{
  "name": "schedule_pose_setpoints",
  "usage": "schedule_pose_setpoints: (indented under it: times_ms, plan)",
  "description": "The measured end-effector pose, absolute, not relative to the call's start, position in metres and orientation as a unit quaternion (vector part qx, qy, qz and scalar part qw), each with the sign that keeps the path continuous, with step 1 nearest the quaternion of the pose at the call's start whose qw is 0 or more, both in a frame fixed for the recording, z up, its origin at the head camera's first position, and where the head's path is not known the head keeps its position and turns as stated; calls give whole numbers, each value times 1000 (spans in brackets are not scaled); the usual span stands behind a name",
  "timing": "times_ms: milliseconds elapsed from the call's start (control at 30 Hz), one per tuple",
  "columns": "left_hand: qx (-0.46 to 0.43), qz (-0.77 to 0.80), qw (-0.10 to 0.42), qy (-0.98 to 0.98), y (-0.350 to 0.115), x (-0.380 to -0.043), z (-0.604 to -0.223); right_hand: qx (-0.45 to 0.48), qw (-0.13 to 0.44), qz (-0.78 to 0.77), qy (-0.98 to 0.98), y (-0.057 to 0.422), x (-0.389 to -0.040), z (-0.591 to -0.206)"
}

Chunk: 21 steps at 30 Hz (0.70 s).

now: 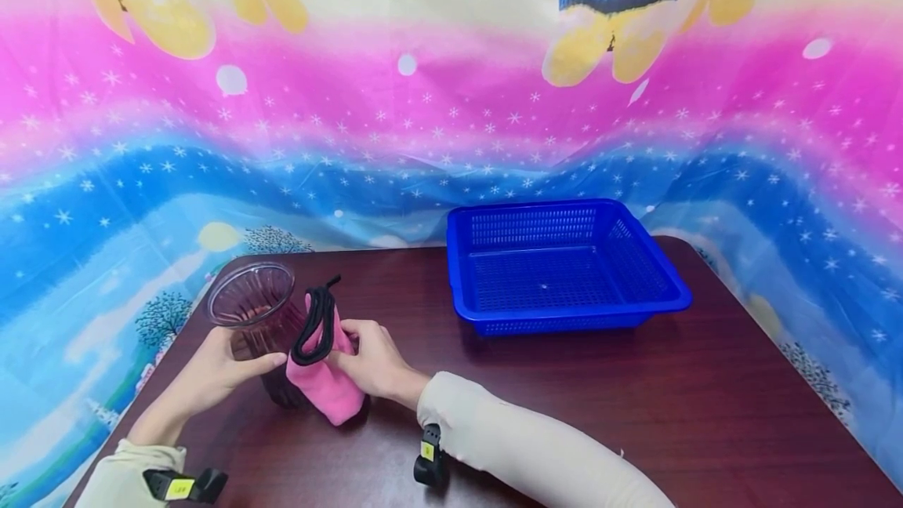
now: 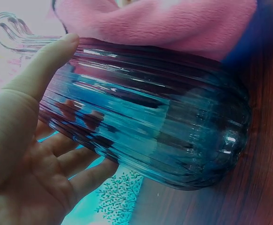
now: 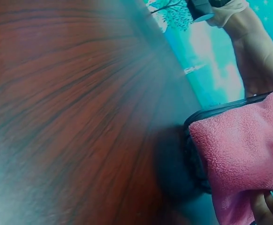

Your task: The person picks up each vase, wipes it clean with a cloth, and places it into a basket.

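Observation:
A tall ribbed, purple-tinted glass vase (image 1: 271, 329) with a flared rim stands at the left of the table. My left hand (image 1: 208, 379) grips its side, thumb on the near face and fingers round the far side, as the left wrist view of the vase (image 2: 141, 122) shows. My right hand (image 1: 377, 359) pinches a folded pink cloth (image 1: 330, 392) with black edging, beside the vase's right wall. In the right wrist view the fluffy cloth (image 3: 239, 145) covers part of the glass, and only some right fingers show.
A blue perforated plastic basket (image 1: 567, 308) sits toward the back right of the dark wooden table (image 1: 564, 398). A printed curtain (image 1: 423, 116) with snowflakes hangs behind and around the table. Both wrists carry black straps, one being the right strap (image 1: 429, 457).

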State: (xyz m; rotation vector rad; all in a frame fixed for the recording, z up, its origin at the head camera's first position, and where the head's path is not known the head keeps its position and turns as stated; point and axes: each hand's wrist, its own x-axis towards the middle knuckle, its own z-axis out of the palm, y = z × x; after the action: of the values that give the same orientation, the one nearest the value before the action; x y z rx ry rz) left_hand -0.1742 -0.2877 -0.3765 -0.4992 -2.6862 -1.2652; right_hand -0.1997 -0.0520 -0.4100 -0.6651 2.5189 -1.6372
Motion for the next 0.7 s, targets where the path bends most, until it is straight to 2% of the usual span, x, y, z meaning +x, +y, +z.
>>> schedule_pose_setpoints:
  times_ms: [700]
  plan:
    - [-204, -431, 79, -875, -291, -177, -378, -233, 19, -580, 780, -58, -198, -380]
